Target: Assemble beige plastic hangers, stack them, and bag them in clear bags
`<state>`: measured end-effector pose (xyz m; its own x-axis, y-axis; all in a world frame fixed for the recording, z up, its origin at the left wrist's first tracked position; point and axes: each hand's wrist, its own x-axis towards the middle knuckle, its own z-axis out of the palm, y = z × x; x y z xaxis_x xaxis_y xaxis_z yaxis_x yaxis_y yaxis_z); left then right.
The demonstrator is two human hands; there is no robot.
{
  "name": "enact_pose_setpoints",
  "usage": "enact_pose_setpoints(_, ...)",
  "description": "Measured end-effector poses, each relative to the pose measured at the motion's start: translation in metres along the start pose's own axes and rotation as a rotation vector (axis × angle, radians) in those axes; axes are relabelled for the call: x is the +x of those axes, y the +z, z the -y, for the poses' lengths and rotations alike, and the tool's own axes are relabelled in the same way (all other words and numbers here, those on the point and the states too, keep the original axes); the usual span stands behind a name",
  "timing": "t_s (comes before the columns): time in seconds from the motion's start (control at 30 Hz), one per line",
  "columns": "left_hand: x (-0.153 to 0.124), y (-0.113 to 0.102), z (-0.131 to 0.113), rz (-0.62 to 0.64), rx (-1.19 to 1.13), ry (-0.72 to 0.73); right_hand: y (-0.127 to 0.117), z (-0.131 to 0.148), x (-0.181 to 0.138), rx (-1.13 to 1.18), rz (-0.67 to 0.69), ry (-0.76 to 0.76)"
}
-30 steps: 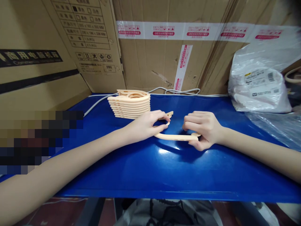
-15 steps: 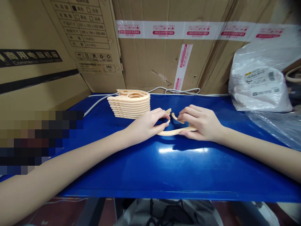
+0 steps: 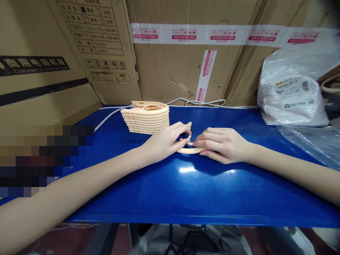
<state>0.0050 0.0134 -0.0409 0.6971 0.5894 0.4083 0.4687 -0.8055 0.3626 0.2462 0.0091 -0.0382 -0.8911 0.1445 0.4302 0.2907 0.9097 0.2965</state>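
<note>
Between my hands is a slim beige plastic piece (image 3: pixel 190 151) that looks like a folding clothes hanger, low over the blue tabletop. My left hand (image 3: pixel 171 140) is closed on its left part, thumb and fingers pinching it. A short notched end (image 3: pixel 189 125) pokes up behind those fingers. My right hand (image 3: pixel 221 144) is closed round the right part, with the fingers bent over a thin curved strip and the thumb along the front edge. Much of the hanger is hidden by both hands. Behind my left hand stands a neat stack of similar beige folded hangers (image 3: pixel 145 118).
Cardboard boxes (image 3: pixel 164 71) wall the back and left of the blue table (image 3: pixel 159 191). A white cable (image 3: pixel 204 102) runs along the back edge. At the right lies a clear plastic bag with a labelled white package (image 3: pixel 293 94). Pixelated dark shapes (image 3: pixel 39 156) cover the left side.
My right hand has moved slightly left and down, closer to my left hand. The curved strip under its fingers has swung down towards the long front part. My left hand has stayed nearly still.
</note>
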Motion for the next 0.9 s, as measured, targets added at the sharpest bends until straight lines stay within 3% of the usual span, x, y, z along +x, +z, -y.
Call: enact_pose_setpoints(0.9,0.001,0.0021,0.005,-0.028,-0.018,-0.066,0.0005,0.0003,0.0033,-0.028,0.036,-0.049)
